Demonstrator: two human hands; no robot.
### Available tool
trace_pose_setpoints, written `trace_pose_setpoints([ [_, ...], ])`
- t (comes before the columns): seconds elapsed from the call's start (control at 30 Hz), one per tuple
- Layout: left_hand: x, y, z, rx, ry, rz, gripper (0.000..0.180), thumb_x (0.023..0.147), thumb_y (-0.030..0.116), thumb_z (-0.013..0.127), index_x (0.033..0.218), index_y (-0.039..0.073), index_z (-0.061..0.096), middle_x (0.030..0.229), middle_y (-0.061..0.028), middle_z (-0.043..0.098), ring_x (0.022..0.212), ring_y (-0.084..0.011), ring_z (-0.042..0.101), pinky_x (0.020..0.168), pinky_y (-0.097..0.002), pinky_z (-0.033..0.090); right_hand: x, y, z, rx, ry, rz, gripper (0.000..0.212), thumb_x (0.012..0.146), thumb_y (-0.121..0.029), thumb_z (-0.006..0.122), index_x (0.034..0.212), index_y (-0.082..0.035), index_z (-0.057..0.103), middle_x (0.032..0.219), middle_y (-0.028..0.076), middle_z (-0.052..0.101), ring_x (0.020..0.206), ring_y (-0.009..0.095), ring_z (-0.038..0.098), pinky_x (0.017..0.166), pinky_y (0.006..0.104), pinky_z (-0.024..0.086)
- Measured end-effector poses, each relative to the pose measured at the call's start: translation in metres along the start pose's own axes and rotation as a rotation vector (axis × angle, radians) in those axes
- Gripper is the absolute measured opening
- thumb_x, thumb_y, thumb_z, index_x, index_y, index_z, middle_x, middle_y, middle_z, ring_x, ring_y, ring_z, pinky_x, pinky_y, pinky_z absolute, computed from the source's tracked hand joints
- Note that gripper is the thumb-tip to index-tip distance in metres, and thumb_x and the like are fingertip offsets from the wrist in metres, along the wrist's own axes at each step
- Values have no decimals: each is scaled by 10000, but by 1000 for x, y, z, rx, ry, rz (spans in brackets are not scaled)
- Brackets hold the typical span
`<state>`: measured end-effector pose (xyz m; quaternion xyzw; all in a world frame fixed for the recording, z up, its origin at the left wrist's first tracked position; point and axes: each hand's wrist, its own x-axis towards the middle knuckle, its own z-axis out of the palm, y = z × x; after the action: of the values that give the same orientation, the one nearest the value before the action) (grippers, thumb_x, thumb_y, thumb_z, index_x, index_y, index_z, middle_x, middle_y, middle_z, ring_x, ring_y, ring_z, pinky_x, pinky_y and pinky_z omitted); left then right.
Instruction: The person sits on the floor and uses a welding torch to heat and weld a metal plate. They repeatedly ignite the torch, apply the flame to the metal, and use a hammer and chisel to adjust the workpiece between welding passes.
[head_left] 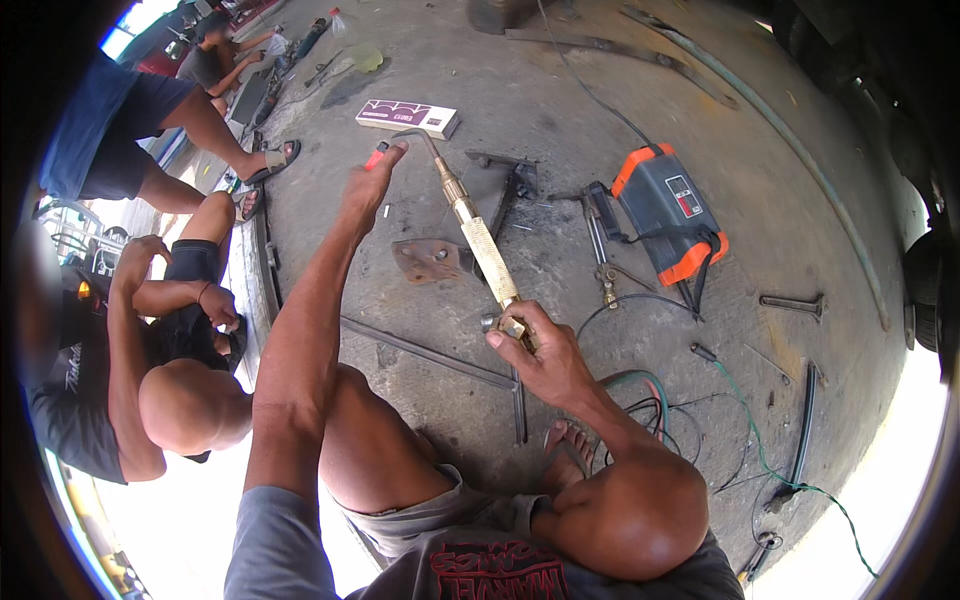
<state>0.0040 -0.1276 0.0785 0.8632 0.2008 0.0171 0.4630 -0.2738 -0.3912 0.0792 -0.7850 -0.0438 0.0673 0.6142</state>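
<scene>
the grip of the right hand [540,365] is wrapped around the lower end of a brass torch [485,255], thumb and fingers about its valve end, while the left hand [370,190] is pinching a small red lighter [377,156] beside the torch's bent nozzle; whether the nozzle touches that thumb i cannot tell. the torch slants up and leftward between the two hands, above the grey concrete floor [470,90]. at the left edge a co-worker [85,430] in dark clothing sits close by, arms bent. a long greenish pipe [820,182] lies along the far right of the floor. nearer in, an orange-and-black machine [665,215] rests to the right of the torch, a display panel on its upper face. a thin steel bar [430,355] lies slantwise below the torch. a white-and-purple box [405,117] lies just beyond the left hand, and a rusty metal plate [425,260] lies to the left of the torch handle. smallest is a short white stick [387,211] on the concrete, near the left wrist.
</scene>
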Motion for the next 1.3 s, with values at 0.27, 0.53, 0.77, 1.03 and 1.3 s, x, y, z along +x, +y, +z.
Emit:
trace_pose_setpoints([
  [0.27, 14, -16, -20, 65, -265, -57, 961, 787, 570, 801, 1360, -160, 552, 1219, -269, 648, 1155, -387, 604, 1024, -542, 453, 3, -1, 3, 25, 15, 14, 370, 1025, -364, 729, 1200, -70, 589, 775, 129, 674, 674, 213, 667, 626, 408, 516],
  [0.53, -8, 8, -17, 33, -134, 32, 950, 771, 644, 812, 1241, -156, 607, 1193, -259, 657, 1141, -347, 617, 990, -494, 467, 3, -1, 2, 20, 3, 18, 373, 1022, -370, 730, 1195, -70, 592, 788, 119, 675, 692, 222, 673, 637, 409, 522],
  [0.77, 1, 0, -18, 108, -176, -71, 830, 770, 593, 825, 1145, -118, 618, 992, -169, 638, 933, -277, 619, 814, -439, 497, 3, 0, 2, 5, -8, -9, 324, 1031, -320, 735, 1185, -73, 592, 786, 53, 651, 683, 127, 606, 606, 346, 487],
  [1.03, 2, -8, -16, 105, -261, -15, 981, 742, 614, 823, 1293, -154, 558, 1103, -216, 619, 1028, -316, 605, 870, -468, 484, 5, 2, 3, 22, -10, 18, 401, 1023, -399, 730, 1201, -67, 593, 768, 134, 652, 679, 220, 659, 632, 416, 520],
  [1.3, 9, -10, -17, 59, -72, 20, 1289, 710, 845, 743, 1383, -228, 499, 1205, -297, 629, 1089, -378, 623, 902, -500, 482, 6, -2, 4, 11, -36, 20, 421, 1014, -381, 737, 1237, -53, 597, 774, 145, 656, 675, 236, 645, 642, 421, 511],
])
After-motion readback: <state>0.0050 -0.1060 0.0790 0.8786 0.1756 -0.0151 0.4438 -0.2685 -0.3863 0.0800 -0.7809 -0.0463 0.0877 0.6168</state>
